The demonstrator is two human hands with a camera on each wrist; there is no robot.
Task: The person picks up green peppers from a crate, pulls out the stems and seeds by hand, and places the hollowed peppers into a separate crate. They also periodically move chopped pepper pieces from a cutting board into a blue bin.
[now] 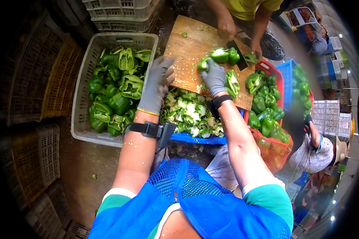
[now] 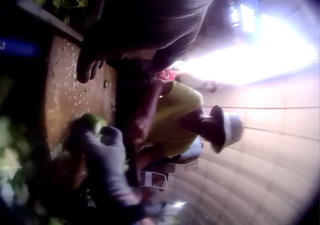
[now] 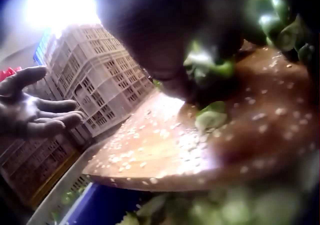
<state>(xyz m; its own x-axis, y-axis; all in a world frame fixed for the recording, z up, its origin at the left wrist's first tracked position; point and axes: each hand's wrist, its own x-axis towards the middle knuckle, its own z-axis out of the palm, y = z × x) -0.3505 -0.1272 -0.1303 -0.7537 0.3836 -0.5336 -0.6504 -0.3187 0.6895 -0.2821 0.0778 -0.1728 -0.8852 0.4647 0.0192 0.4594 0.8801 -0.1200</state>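
My right hand (image 1: 214, 77), in a grey glove, grips a piece of green bell pepper (image 1: 204, 63) low over the wooden cutting board (image 1: 187, 47). In the right wrist view its fingers are dark and blurred round the pepper. My left hand (image 1: 157, 85), also gloved, holds nothing; its fingers spread at the board's left edge, beside a grey crate (image 1: 76, 99) of halved peppers (image 1: 117, 87). A cut pepper half (image 1: 232, 83) lies right of my right hand. Beyond it, more pepper (image 1: 223, 55) lies against the blade of a knife (image 1: 239, 57) that another person's hand (image 1: 226, 28) holds.
Below the board's near edge, a blue bin (image 1: 187, 137) is full of pepper cores and scraps (image 1: 189, 109). Whole peppers fill a red crate (image 1: 277, 75) on the right, with a red mesh bag (image 1: 277, 155) beside it. Stacked crates (image 1: 121, 12) rise behind the grey crate.
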